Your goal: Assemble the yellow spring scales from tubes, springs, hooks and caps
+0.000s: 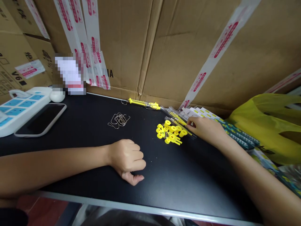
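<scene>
My left hand (128,160) rests on the black table, its fingers curled into a loose fist and the thumb sticking out; nothing shows in it. At the right, my right hand (204,128) has fingertips pinched at the end of a clear plastic tube with a yellow rod (180,120), one of several in a heap. Just left of those fingers lies a pile of small yellow plastic parts (172,130), some ring-shaped, with small metal springs among them. Bent metal wire hooks (119,120) lie tangled beyond my left hand. Along the back edge is a yellow-and-clear assembled piece (144,103) with a wire hook.
A white power strip (23,105) and a phone (42,119) lie at the left. Printed boxes (235,131) and a yellow plastic bag (265,122) crowd the right side. Large taped cardboard boxes (188,47) wall off the back. The table's front edge (131,207) is near me.
</scene>
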The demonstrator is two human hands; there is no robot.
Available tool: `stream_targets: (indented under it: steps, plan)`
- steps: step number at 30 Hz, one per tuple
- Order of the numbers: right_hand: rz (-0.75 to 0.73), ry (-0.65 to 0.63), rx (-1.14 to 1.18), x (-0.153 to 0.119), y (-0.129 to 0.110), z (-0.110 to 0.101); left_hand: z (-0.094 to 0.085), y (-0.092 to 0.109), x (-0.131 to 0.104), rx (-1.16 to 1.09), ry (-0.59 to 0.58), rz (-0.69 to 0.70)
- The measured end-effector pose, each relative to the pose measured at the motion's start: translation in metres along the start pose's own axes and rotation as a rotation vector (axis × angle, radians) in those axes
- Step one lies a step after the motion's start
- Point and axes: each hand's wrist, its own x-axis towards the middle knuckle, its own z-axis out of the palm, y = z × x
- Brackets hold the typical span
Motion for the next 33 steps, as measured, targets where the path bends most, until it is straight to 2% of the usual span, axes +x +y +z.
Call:
stream_targets:
  steps: [7,10,13,16,18,21,23,26,28,33]
  plan:
    - [-0.013,-0.053,0.013,0.004,0.002,0.007,0.001,0.000,-0.001,0.037,0.004,-0.010]
    - [-0.020,-0.037,0.021,0.005,0.003,0.007,0.001,0.001,-0.001,0.042,0.011,-0.009]
    - [0.027,0.062,0.025,0.004,0.000,0.000,0.002,0.001,-0.002,0.047,0.017,-0.015]
    - [0.049,0.238,0.070,-0.006,-0.012,-0.012,0.002,0.001,-0.003,0.039,0.011,-0.029]
    - [-0.047,0.353,0.175,-0.019,-0.028,-0.019,0.003,0.000,-0.003,0.028,0.001,-0.035]
    - [-0.430,0.434,0.424,-0.045,-0.059,-0.021,0.004,0.000,-0.004,0.021,-0.007,-0.034]
    - [-0.678,0.361,0.511,-0.062,-0.081,-0.015,0.004,0.000,-0.004,0.023,-0.011,-0.034]
    - [-0.898,0.213,0.621,-0.078,-0.107,-0.001,0.004,0.000,-0.002,0.027,-0.011,-0.038]
    - [-0.922,0.142,0.762,-0.081,-0.116,0.008,0.003,0.000,-0.001,0.029,-0.009,-0.044]
    - [-0.790,-0.016,1.033,-0.078,-0.118,0.018,0.002,-0.001,0.001,0.064,-0.007,-0.032]
